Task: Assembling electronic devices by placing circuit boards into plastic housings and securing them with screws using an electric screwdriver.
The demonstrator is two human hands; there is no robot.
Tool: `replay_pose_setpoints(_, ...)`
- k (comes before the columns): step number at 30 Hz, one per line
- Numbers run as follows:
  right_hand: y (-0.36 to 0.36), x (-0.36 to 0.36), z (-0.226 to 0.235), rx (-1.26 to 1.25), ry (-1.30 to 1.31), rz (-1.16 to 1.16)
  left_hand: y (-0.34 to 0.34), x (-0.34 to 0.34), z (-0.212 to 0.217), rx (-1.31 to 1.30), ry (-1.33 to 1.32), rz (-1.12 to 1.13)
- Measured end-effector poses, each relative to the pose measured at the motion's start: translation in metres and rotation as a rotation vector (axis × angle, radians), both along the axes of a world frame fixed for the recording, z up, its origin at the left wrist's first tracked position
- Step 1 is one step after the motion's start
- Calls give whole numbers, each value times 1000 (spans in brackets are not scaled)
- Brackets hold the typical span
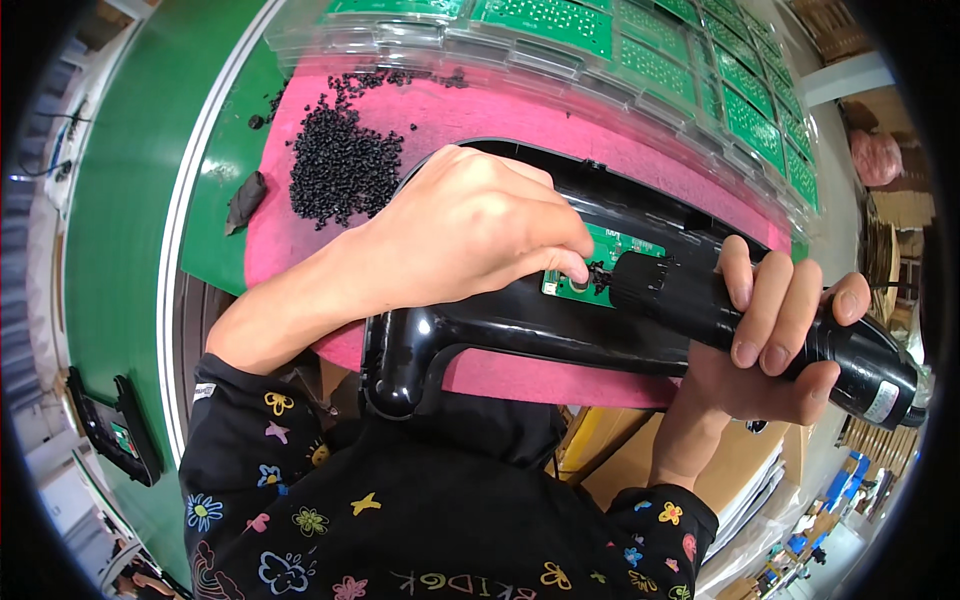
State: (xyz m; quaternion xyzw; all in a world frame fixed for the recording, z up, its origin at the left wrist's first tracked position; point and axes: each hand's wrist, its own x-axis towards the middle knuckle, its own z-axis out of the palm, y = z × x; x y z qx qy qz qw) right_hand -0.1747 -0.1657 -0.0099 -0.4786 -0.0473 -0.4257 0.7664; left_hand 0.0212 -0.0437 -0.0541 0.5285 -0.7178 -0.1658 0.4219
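Note:
My right hand [775, 325] is wrapped round a black electric screwdriver [690, 300], which lies nearly level and points left. Small black screws [601, 278] cling about its tip. Close against that tip, my left hand [490, 225] has its thumb and forefinger pinched together; what sits between them is too small to make out. Beneath both hands, a green circuit board [615, 243] is set inside a glossy black plastic housing [530, 335]. The left hand and the tool cover part of the board.
A heap of small black screws [345, 165] lies on the pink mat [470, 110], left of the housing. Clear plastic trays [640, 85] of green boards line the far side. A dark scrap [245, 203] rests on the green table [225, 240]. Another black housing [115, 425] sits far left.

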Motion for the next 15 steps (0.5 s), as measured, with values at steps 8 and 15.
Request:
replay_pose_setpoints(8, -10, -4, -9, -92, 32, 81, 0, -5, 3, -35, -85, 16)
replay_pose_setpoints(15, -10, 3, -12, -206, 143, -41, 1, -5, 9, 148, 23, 273)
